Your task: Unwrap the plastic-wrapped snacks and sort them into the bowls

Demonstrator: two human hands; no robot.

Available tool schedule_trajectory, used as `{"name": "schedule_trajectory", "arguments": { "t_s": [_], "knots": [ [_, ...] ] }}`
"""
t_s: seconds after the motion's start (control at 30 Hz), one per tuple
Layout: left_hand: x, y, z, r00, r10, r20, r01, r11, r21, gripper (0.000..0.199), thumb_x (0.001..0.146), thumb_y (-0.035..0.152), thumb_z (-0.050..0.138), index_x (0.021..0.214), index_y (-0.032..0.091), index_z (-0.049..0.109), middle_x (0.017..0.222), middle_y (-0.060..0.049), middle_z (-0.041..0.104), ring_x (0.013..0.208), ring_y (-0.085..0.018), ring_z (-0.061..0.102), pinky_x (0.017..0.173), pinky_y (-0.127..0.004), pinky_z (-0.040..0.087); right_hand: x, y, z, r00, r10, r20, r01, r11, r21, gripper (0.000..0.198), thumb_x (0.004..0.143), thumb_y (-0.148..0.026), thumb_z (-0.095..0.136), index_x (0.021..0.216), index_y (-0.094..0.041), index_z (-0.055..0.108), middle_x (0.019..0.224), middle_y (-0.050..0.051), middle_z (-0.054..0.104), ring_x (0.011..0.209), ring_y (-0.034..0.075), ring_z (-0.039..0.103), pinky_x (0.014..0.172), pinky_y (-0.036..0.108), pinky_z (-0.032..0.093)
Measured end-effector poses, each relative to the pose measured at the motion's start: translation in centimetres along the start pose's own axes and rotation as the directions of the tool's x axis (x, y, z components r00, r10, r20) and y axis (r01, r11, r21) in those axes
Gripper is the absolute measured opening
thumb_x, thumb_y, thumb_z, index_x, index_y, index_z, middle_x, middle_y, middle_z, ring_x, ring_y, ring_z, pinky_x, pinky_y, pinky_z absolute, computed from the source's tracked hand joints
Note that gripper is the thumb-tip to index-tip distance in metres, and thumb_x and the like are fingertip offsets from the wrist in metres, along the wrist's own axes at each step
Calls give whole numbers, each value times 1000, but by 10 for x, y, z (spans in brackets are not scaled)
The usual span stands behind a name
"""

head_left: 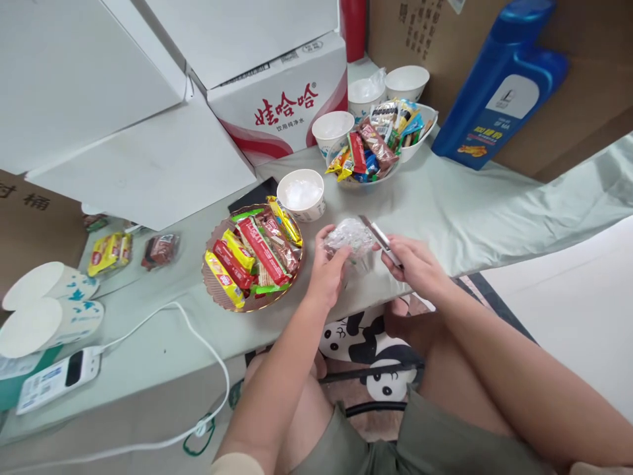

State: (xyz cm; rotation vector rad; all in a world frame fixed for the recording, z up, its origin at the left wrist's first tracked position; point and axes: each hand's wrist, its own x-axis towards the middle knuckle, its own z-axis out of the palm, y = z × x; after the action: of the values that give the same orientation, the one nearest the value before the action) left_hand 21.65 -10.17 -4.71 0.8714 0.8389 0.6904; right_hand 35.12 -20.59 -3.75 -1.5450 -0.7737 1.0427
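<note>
"What's in the person's hands over there?"

"A clear, crinkled bundle of thin plastic point(355, 239). The left-hand grip point(327, 274) is closed about its left side, thumb on the near face, fingers round the far edge."

"And the other?"

"The right-hand grip point(414, 262) is clamped on a slim, straight white-and-dark tool point(388, 247), just to the right of the bundle. The tool slants, its dark tip pointing up and away, right by the bundle's far right edge. Whether they touch, I can't tell from here."

"So the bundle sits between the two?"

"Yes, well inside the left and just beside the right, by the near edge of the tabletop point(430, 208) with its pale green cloth."

"What's close by?"

"Left of the bundle, a round, see-through amber dish with a scalloped rim point(211, 288), heaped with red, yellow and brown wrapped snack bars point(266, 251). Beyond the left hand stands a white paper cup point(316, 210) with clear, crumpled plastic inside it."
</note>
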Motion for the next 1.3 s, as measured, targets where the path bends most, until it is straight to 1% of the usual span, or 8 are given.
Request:
{"name": "schedule_trajectory", "arguments": {
  "t_s": [0.27, 0.47, 0.63, 0.73, 0.9, 1.0, 1.13, 1.3],
  "knots": [
    [11, -7, 2, 995, 88, 46, -92, 991, 97, 39, 82, 40, 75, 116, 29, 58, 112, -1, 65, 90, -14, 62, 75, -24, 53, 9, 0, -3, 995, -99, -2, 91, 923, -373, 43, 95, -52, 40, 65, -22, 49, 59, -1, 48, 55, 14, 43, 54, 28, 33],
    [17, -7, 3, 986, 167, -19, -166, 985, 39, 46, 79, 47, 76, 116, 30, 55, 113, -2, 65, 94, -15, 64, 79, -26, 54, 6, -1, -11, 989, -143, -20, 110, 835, -539, 40, 94, -46, 39, 66, -22, 54, 56, -1, 50, 55, 15, 46, 56, 30, 33],
    [16, -3, 0, 986, 157, -61, -157, 988, -3, 41, 83, 45, 72, 114, 32, 49, 123, -2, 62, 102, -15, 63, 79, -25, 53, 1, 12, -43, 982, -182, -41, 111, 749, -654, 37, 93, -47, 45, 80, -23, 71, 63, 2, 63, 60, 19, 55, 58, 32, 37],
    [14, -6, -2, 982, 183, -38, -173, 967, 185, 39, 85, 46, 70, 113, 29, 49, 117, -3, 62, 100, -16, 63, 81, -27, 53, 6, 23, -62, 922, -314, -226, 34, 648, -761, 35, 92, -46, 49, 93, -25, 76, 88, 7, 71, 75, 23, 63, 61, 33, 41],
    [10, -11, -1, 950, 289, 116, -304, 778, 550, 38, 81, 38, 73, 112, 23, 56, 95, -1, 63, 80, -14, 60, 77, -27, 50, 21, 28, -63, 857, -388, -339, -117, 493, -862, 30, 92, -35, 53, 105, -25, 77, 107, 13, 69, 98, 32, 61, 81, 45, 46],
    [10, -10, -1, 936, 293, 194, -351, 763, 543, 32, 85, 43, 67, 109, 23, 62, 94, -3, 65, 83, -17, 61, 80, -29, 49, 24, 19, -46, 812, -519, -267, 44, 510, -859, 38, 89, -28, 54, 124, -23, 70, 127, 16, 66, 119, 37, 56, 99, 53, 41],
    [14, -11, -5, 939, 270, 211, -333, 862, 382, 36, 90, 53, 54, 107, 24, 65, 111, -6, 69, 100, -21, 64, 88, -32, 51, 24, 11, -15, 824, -556, 112, 447, 515, -731, 38, 89, -24, 52, 123, -26, 68, 136, 9, 65, 124, 30, 58, 102, 47, 42],
    [19, -12, -10, 978, 181, 106, -205, 926, 316, 31, 91, 46, 54, 112, 24, 55, 103, -3, 67, 87, -16, 66, 78, -29, 53, 26, 13, -12, 825, -553, 113, 471, 564, -679, 16, 89, -23, 51, 89, -24, 67, 117, 10, 73, 110, 28, 64, 97, 45, 43]
  ]
}}
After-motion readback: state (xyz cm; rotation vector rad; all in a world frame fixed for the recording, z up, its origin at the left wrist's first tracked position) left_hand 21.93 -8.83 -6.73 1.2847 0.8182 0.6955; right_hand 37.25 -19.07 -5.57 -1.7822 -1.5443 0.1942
